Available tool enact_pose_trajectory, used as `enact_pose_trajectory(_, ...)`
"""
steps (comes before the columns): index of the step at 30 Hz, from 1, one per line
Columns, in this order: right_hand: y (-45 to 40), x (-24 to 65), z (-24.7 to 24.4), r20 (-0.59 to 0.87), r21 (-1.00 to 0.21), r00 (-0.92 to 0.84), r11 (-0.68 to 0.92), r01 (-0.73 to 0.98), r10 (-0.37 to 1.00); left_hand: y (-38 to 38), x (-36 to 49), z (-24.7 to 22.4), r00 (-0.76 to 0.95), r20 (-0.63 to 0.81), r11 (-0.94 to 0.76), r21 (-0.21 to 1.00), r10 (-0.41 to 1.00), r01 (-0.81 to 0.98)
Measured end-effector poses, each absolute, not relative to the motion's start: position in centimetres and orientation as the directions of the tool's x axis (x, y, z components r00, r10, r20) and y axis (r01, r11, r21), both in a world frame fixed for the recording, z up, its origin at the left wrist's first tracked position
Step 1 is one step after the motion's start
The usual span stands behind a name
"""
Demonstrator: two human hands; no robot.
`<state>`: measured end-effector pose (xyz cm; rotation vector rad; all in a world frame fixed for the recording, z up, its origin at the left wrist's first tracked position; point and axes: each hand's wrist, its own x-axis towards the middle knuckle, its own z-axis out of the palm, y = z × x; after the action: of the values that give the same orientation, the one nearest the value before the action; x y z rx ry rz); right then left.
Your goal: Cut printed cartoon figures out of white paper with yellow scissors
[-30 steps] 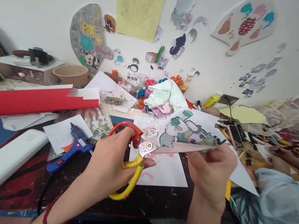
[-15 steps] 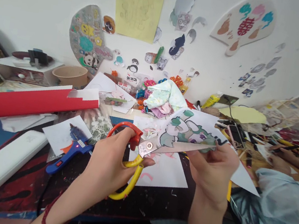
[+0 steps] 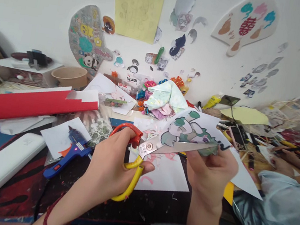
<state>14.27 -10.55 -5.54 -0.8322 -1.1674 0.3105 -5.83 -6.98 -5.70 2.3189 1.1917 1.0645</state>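
My left hand [image 3: 113,156] is wrapped round the handles of a pair of scissors [image 3: 149,147], one handle red, the other yellow. The blades point right and lie parted, along the lower edge of a paper drawing of a green and white cartoon figure [image 3: 184,129]. My right hand [image 3: 211,170] pinches the drawing at its right end, close to the blade tips. Below the scissors a white sheet [image 3: 171,174] with pink paper scraps lies on the dark table.
A blue glue gun [image 3: 68,156] rests on paper at the left, beside a long white device [image 3: 3,166] and red folded card [image 3: 27,103]. A bundled cloth [image 3: 166,96] sits behind. Another person's sleeve [image 3: 285,208] and hands are at the right.
The drawing and the scissor blades have shifted slightly against each other, and the blades look a little more parted. The view has moved slightly. Both hands keep their hold.
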Motion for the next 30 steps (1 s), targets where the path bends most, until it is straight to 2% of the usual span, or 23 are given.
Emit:
enact_pose_trajectory(10, -10.0, 14.36, -5.63, 0.724, -0.668, 0.419, 0.708, 0.228, 0.548, -6.51, -5.69, -5.5, 0.404, 0.451, -0.606, 0.62, 0.795, 0.498)
enact_pose_trajectory(24, -9.6, 14.68, -6.07, 0.739, -0.661, 0.392, 0.704, 0.26, 0.548, -6.13, -5.45, -5.49, 0.417, 0.436, -0.601, 0.638, 0.797, 0.481)
enact_pose_trajectory(30, -9.84, 14.62, -5.84, 0.706, -0.697, 0.415, 0.667, 0.263, 0.574, -6.02, -5.33, -5.56, 0.413, 0.435, -0.598, 0.639, 0.8, 0.484)
